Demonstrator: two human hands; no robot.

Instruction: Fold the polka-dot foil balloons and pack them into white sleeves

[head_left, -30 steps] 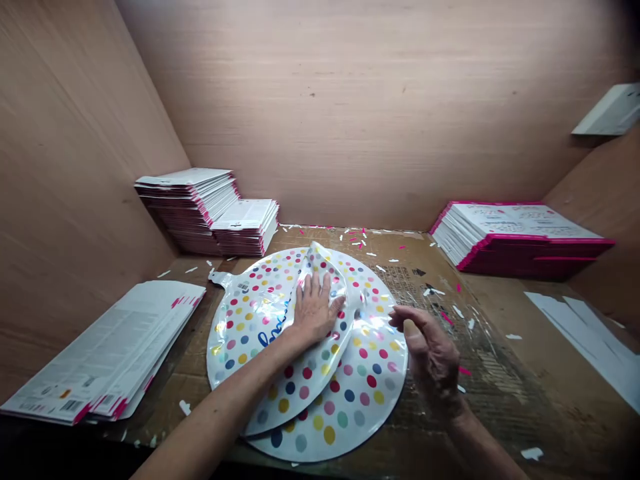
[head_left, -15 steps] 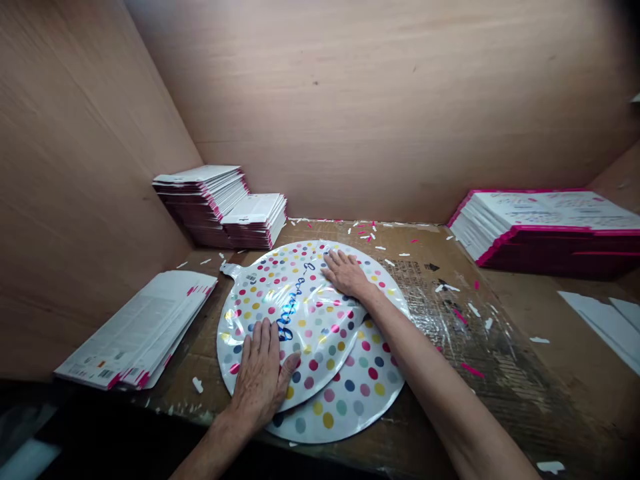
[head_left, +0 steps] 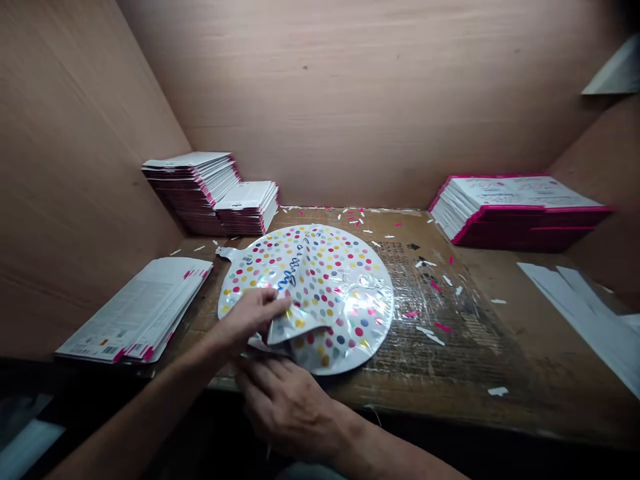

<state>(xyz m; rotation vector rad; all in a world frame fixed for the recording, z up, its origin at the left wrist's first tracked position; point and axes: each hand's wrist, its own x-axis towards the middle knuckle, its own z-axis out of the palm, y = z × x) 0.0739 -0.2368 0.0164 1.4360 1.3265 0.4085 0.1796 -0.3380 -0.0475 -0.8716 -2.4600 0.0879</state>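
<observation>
A flat foil balloon (head_left: 320, 267), white with coloured dots and blue lettering, lies on the cardboard, its tail pointing back left. My left hand (head_left: 253, 312) pinches its near-left edge, which is lifted and bent, with a dotted layer beneath. Just below, at the table's front edge, my right hand (head_left: 297, 407) is curled with its fingers pointing left under the left hand. Its fingertips are partly hidden and blurred, so what they hold cannot be made out.
Stacked white-and-pink card packs (head_left: 187, 193) stand at the back left, more packs (head_left: 520, 210) at the back right. Loose card sleeves (head_left: 137, 310) lie on the left, white sheets (head_left: 575, 320) on the right. Paper scraps litter the cardboard (head_left: 450, 373). Wooden walls (head_left: 340, 113) enclose the space.
Both hands lay flat on the balloon before. My right hand has drawn back to the front edge, and my left now grips the balloon's near edge, lifting it. The camera view has shifted slightly.
</observation>
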